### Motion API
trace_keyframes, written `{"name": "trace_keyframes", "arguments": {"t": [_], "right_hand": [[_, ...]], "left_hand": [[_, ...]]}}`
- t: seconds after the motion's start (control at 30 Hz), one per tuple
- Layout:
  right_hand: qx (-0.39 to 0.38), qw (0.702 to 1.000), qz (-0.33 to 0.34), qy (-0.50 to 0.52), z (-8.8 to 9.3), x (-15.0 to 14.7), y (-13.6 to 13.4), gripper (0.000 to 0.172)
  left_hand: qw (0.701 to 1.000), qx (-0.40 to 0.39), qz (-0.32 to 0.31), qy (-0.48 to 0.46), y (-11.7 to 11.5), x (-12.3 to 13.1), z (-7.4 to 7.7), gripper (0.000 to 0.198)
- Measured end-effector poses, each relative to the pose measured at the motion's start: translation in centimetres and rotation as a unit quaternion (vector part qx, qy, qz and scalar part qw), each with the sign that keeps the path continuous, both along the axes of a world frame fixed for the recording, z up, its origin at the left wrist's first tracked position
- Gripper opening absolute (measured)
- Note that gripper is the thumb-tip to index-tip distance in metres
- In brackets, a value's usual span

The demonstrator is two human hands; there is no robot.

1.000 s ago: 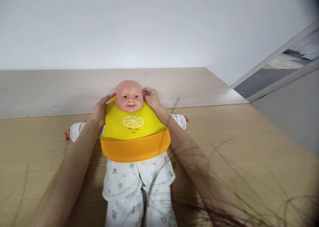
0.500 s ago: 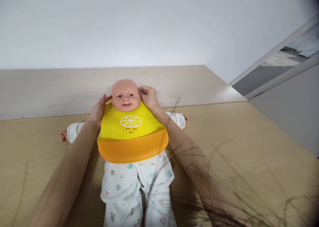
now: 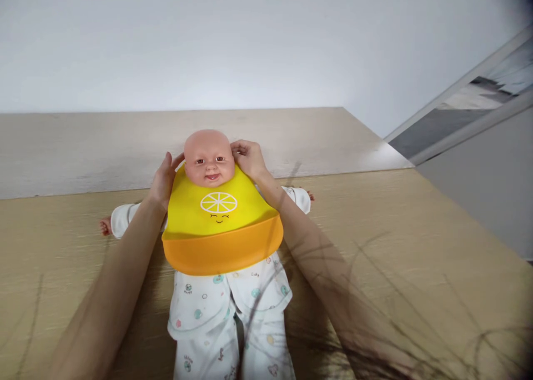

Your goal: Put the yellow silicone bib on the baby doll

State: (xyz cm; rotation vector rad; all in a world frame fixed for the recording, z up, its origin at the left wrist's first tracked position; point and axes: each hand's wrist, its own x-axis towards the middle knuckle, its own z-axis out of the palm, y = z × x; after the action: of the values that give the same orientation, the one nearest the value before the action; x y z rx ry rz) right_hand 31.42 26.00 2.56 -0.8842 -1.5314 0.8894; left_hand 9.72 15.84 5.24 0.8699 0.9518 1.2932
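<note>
A bald baby doll (image 3: 209, 149) in white printed clothes lies on its back on the table, head away from me and arms spread. Over its chest is a yellow bib (image 3: 189, 205) with a lemon slice, a smiling face and an orange pocket (image 3: 225, 249). My left hand (image 3: 164, 181) is at the left side of the doll's neck, on the bib's upper edge, its fingertips going behind the head. With bent fingers, my right hand (image 3: 249, 158) closes on the bib's neck band beside the doll's right-hand cheek. The band's ends are hidden behind the neck.
The light wooden table (image 3: 375, 219) has a seam across it behind the doll's shoulders. A pale wall (image 3: 187, 46) rises beyond the back edge. At the right is a framed panel (image 3: 458, 108). Dark hair strands blur the lower right.
Both hands have shifted up very slightly at the doll's neck, and its head sits a little higher in view. The bib remains over the chest.
</note>
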Motion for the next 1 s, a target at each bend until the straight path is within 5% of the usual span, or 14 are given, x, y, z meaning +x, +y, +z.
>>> {"name": "trace_keyframes", "arguments": {"t": [0.37, 0.63, 1.0], "right_hand": [[-0.010, 0.999, -0.015, -0.031, -2.3, 0.0, 1.3, 0.026], [-0.031, 0.999, -0.014, -0.040, -3.2, -0.1, 1.3, 0.022], [-0.055, 0.996, -0.028, -0.065, -2.6, -0.1, 0.2, 0.027]], "left_hand": [[0.997, -0.028, 0.044, 0.054, 0.7, -0.6, -0.8, 0.064], [0.997, -0.041, 0.021, 0.065, 1.0, -0.7, -1.4, 0.060], [0.984, -0.033, 0.056, 0.165, 0.9, -0.1, -0.7, 0.058]]}}
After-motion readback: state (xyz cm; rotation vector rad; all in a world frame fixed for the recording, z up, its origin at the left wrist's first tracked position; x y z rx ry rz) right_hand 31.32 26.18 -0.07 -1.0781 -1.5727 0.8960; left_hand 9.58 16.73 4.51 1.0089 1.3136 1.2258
